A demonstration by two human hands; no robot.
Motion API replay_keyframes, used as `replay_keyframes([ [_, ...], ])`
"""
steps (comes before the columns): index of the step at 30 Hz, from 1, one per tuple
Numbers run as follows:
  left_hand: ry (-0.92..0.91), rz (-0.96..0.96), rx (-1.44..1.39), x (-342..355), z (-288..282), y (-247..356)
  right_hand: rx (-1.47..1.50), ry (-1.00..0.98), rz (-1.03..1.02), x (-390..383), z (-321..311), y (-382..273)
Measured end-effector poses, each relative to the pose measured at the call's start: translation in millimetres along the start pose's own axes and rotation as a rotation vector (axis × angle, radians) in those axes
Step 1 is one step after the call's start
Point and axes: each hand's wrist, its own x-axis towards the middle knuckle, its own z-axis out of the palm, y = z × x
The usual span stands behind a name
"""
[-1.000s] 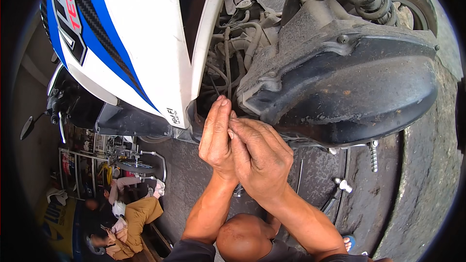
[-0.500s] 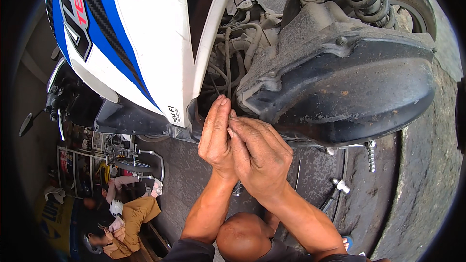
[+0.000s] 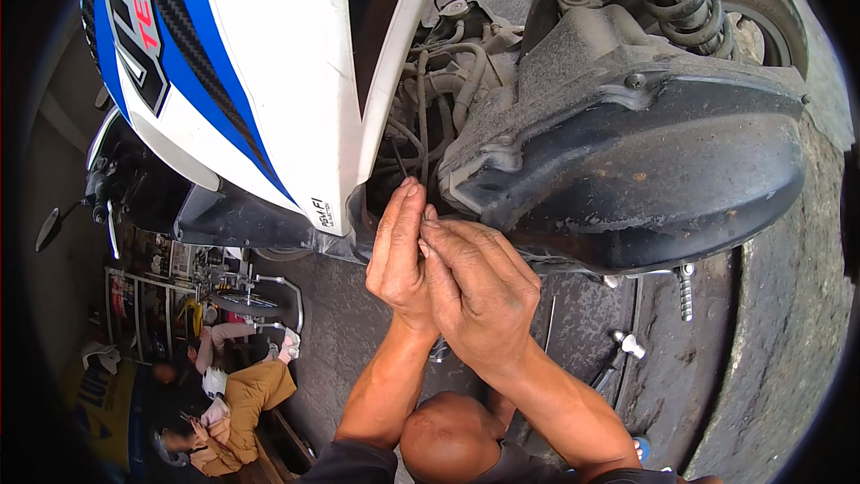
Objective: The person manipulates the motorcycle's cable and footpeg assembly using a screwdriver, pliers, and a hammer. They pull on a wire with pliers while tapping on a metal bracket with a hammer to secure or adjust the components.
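At the side of a white and blue scooter, my two hands meet fingertip to fingertip. My left hand has its fingers straight and pressed together, tips up by the gap below the white body panel. My right hand pinches thumb and forefinger against the left fingertips. Whatever small thing lies between them is hidden. Just beyond the fingertips are rubber hoses and cables, including a thin dark one that runs down toward my left fingers. The dusty black engine casing bulges out to the right of my hands.
A coiled shock absorber and the rear tyre are at the far right. A ribbed metal lever juts below the casing. On the ground lie a silver-headed tool and a thin rod. People sit at the lower left.
Both hands stay pressed together in the same spot. The scooter shifts only very slightly in the picture. At the lower left, a seated person's arm has moved a little.
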Motion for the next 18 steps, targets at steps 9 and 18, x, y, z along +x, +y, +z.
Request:
replay_keyframes([
  [9, -0.007, -0.003, 0.019, 1.3, -1.7, -0.2, 0.006, -0.012, 0.008, 0.2, 0.9, -0.2],
  [18, -0.016, -0.018, 0.019, 3.6, -3.6, 1.2, -0.007, -0.058, 0.031, 0.9, -2.2, -2.7],
])
